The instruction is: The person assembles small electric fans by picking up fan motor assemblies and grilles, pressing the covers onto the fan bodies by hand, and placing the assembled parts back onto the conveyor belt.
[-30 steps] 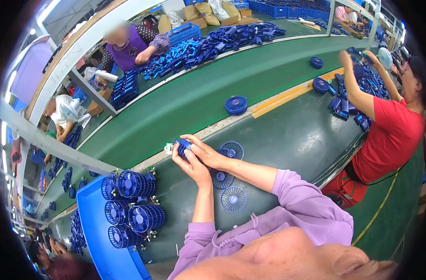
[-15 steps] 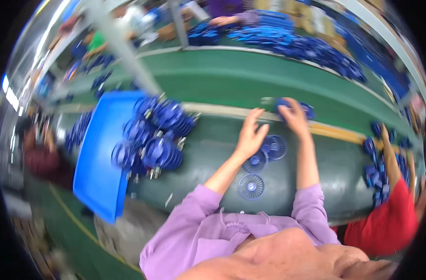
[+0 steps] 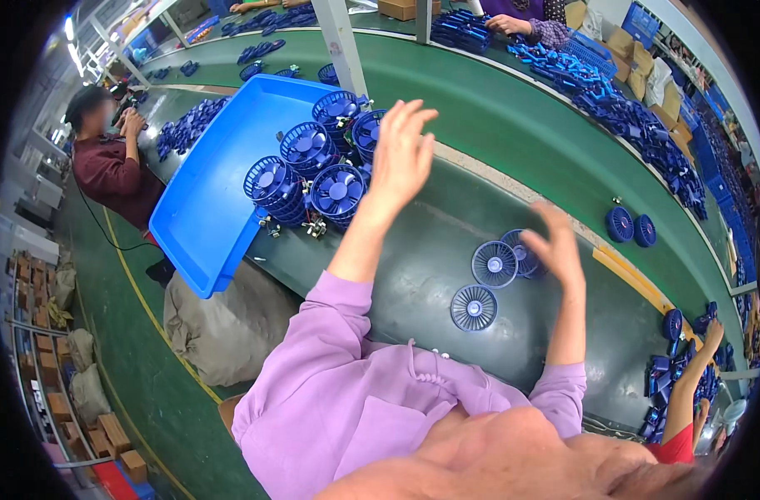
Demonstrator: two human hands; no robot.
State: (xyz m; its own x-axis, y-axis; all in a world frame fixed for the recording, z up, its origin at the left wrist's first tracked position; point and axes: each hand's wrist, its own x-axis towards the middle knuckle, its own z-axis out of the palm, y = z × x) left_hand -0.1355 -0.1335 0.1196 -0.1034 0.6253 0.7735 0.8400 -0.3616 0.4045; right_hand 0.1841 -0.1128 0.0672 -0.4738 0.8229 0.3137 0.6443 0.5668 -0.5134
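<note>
My left hand [image 3: 401, 162] is raised beside the stacks of blue round fan housings [image 3: 338, 190], its fingers stretched out with nothing in them. Those housings show fan blades inside and small metal parts and wires at their sides. They stand against a bright blue tray [image 3: 198, 225]. My right hand [image 3: 557, 248], slightly blurred, hovers over the bench with thumb and fingers apart. Below and beside it lie loose round blue fan grilles, one [image 3: 495, 264] overlapping another [image 3: 521, 250], which the right hand partly covers. A third grille [image 3: 474, 307] lies nearer me.
Two round fan units [image 3: 620, 224] lie on the green conveyor belt [image 3: 496, 154] beyond the bench. Blue parts are heaped along its far side [image 3: 621, 117]. A co-worker in dark red [image 3: 109, 171] sits at left; a co-worker's arm [image 3: 688, 387] reaches among parts at right.
The view has swung left. My right hand has let go of a round fan part at the belt edge and drawn back. My left hand has moved left toward the fan housing stacks.
</note>
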